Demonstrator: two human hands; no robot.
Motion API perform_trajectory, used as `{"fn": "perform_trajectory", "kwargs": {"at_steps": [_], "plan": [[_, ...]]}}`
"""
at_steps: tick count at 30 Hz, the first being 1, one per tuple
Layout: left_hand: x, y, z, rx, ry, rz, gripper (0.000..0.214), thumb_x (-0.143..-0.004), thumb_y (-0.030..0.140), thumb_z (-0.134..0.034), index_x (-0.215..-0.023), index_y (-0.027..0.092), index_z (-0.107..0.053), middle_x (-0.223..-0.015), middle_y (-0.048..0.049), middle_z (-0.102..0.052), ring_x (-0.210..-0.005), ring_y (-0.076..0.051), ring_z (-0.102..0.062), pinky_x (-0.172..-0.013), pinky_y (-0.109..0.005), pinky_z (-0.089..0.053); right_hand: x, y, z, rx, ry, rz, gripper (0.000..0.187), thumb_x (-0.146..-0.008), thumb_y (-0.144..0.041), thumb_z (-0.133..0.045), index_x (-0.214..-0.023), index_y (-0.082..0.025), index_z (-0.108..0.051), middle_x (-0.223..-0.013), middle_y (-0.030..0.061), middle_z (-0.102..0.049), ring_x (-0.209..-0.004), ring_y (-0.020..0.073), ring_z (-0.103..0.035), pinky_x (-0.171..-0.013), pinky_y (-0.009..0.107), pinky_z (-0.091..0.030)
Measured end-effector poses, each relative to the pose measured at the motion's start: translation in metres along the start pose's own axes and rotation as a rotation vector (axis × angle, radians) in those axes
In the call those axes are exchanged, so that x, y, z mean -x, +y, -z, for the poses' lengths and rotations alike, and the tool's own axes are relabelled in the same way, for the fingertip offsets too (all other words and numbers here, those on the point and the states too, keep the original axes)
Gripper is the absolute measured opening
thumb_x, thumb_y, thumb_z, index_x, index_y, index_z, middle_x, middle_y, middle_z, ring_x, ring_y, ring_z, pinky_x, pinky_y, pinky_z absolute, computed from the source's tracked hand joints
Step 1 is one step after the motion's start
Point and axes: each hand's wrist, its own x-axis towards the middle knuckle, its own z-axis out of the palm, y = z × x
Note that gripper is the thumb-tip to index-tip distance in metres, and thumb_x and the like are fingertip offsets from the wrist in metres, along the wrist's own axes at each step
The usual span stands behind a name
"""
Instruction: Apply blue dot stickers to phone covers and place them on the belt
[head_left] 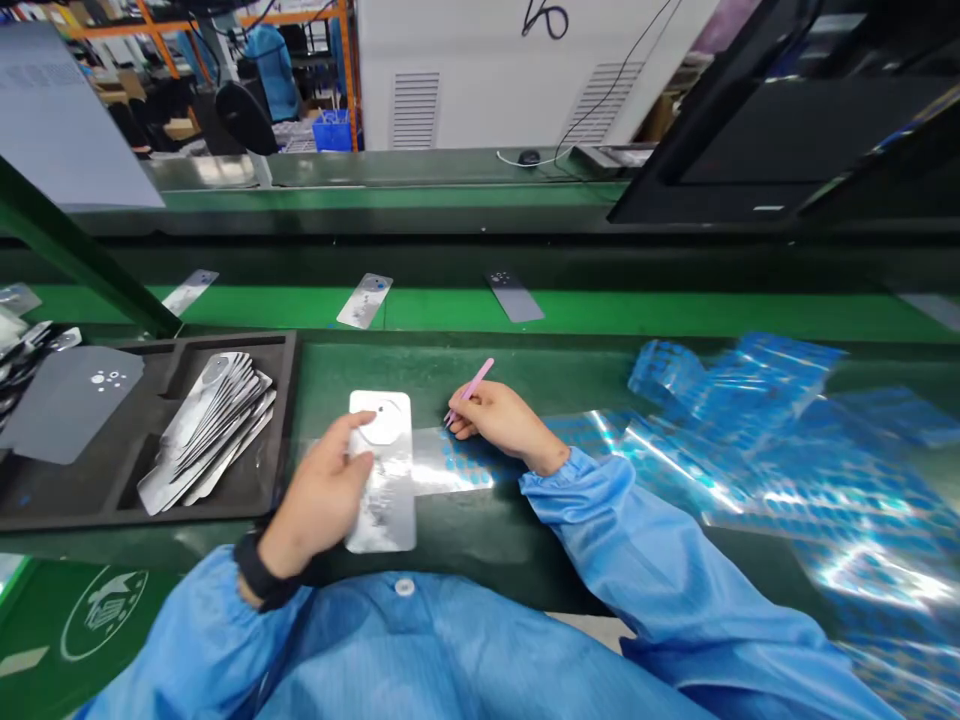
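Note:
A silvery-white phone back cover lies flat on the green work surface in front of me. My left hand grips it along its left edge, thumb and index finger resting on top near the round camera area. In my right hand is a pair of pink tweezers, tips pointing down and left. Those tips are just above a clear strip of blue round stickers, whose left end reaches the cover. Whether they pinch a sticker is too small to tell.
On the left, a black tray holds a fanned stack of phone covers and a dark grey panel. Crumpled sticker sheets cover the right side. Beyond, several covers lie on a green belt. A black monitor leans at upper right.

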Motion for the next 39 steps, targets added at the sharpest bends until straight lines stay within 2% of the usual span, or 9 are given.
{"fn": "perform_trajectory", "kwargs": {"at_steps": [2, 3, 5, 15, 21, 23, 26, 29, 39], "plan": [[0.001, -0.002, -0.037, 0.067, -0.096, 0.068, 0.043, -0.083, 0.024, -0.045, -0.125, 0.020, -0.052, -0.087, -0.0013, -0.068, -0.070, -0.016, -0.062, -0.069, -0.030, -0.051, -0.003, 0.002, -0.001, 0.025, 0.028, -0.020, 0.018, -0.085, -0.008, -0.058, -0.068, -0.014, -0.060, -0.059, 0.0020, -0.066, -0.048, 0.0103, -0.063, -0.050, 0.020, -0.054], [0.000, -0.005, -0.049, 0.059, -0.127, 0.083, 0.043, -0.082, 0.022, -0.045, -0.124, 0.019, -0.053, -0.085, -0.0016, -0.068, -0.069, -0.017, -0.062, -0.070, -0.031, -0.050, -0.003, 0.003, -0.001, 0.044, 0.033, -0.024, 0.018, -0.086, -0.007, -0.057, -0.069, -0.014, -0.060, -0.059, 0.0021, -0.067, -0.047, 0.0103, -0.063, -0.049, 0.020, -0.054], [-0.001, -0.010, -0.058, -0.023, -0.154, 0.071, 0.041, -0.082, 0.020, -0.047, -0.123, 0.017, -0.054, -0.083, -0.0026, -0.068, -0.070, -0.019, -0.062, -0.073, -0.033, -0.050, -0.004, 0.004, 0.000, 0.083, 0.035, -0.022, 0.019, -0.086, -0.007, -0.056, -0.069, -0.013, -0.060, -0.058, 0.0023, -0.067, -0.046, 0.0101, -0.063, -0.048, 0.019, -0.053], [-0.001, -0.012, -0.052, -0.393, -0.258, -0.075, 0.042, -0.083, 0.017, -0.057, -0.125, 0.018, -0.052, -0.108, -0.0097, -0.069, -0.097, -0.025, -0.065, -0.085, -0.037, -0.049, -0.004, 0.007, 0.002, -0.007, 0.023, -0.016, 0.018, -0.083, -0.006, -0.059, -0.067, -0.014, -0.059, -0.054, 0.0016, -0.066, -0.042, 0.0096, -0.061, -0.044, 0.018, -0.051], [-0.005, -0.006, -0.046, -0.459, -0.313, -0.044, 0.044, -0.082, 0.020, -0.062, -0.125, 0.020, -0.053, -0.098, -0.0067, -0.071, -0.090, -0.024, -0.066, -0.080, -0.033, -0.049, -0.003, 0.011, 0.000, -0.140, 0.111, -0.037, 0.020, -0.087, -0.007, -0.054, -0.069, -0.016, -0.055, -0.048, -0.0013, -0.062, -0.040, 0.0098, -0.060, -0.043, 0.018, -0.051], [-0.007, -0.003, -0.045, -0.445, -0.330, -0.028, 0.042, -0.082, 0.021, -0.061, -0.124, 0.021, -0.054, -0.090, -0.0043, -0.070, -0.084, -0.022, -0.066, -0.077, -0.032, -0.048, -0.002, 0.010, 0.000, -0.124, 0.093, -0.026, 0.020, -0.087, -0.007, -0.055, -0.069, -0.016, -0.055, -0.049, -0.0014, -0.062, -0.041, 0.0096, -0.060, -0.043, 0.018, -0.051], [-0.010, -0.002, -0.045, -0.445, -0.348, -0.018, 0.042, -0.083, 0.022, -0.061, -0.124, 0.020, -0.053, -0.084, -0.0030, -0.069, -0.078, -0.022, -0.065, -0.073, -0.030, -0.047, 0.001, 0.007, 0.000, 0.015, 0.037, 0.017, 0.018, -0.084, -0.006, -0.057, -0.069, -0.015, -0.058, -0.051, -0.0005, -0.064, -0.041, 0.0087, -0.060, -0.043, 0.016, -0.049], [-0.013, -0.002, -0.046, -0.473, -0.372, -0.006, 0.043, -0.083, 0.024, -0.060, -0.125, 0.020, -0.052, -0.082, -0.0028, -0.069, -0.077, -0.022, -0.065, -0.071, -0.030, -0.045, 0.002, 0.005, -0.001, 0.091, 0.050, 0.038, 0.017, -0.084, -0.006, -0.057, -0.070, -0.015, -0.058, -0.051, -0.0010, -0.064, -0.041, 0.0085, -0.060, -0.043, 0.016, -0.049], [-0.015, -0.001, -0.046, -0.588, -0.415, 0.004, 0.049, -0.083, 0.033, -0.060, -0.130, 0.024, -0.049, -0.081, -0.0020, -0.070, -0.080, -0.023, -0.067, -0.070, -0.029, -0.044, -0.003, 0.007, 0.000, 0.032, 0.023, -0.001, 0.018, -0.085, -0.007, -0.056, -0.069, -0.015, -0.057, -0.052, 0.0000, -0.065, -0.041, 0.0095, -0.060, -0.043, 0.018, -0.049]]}}
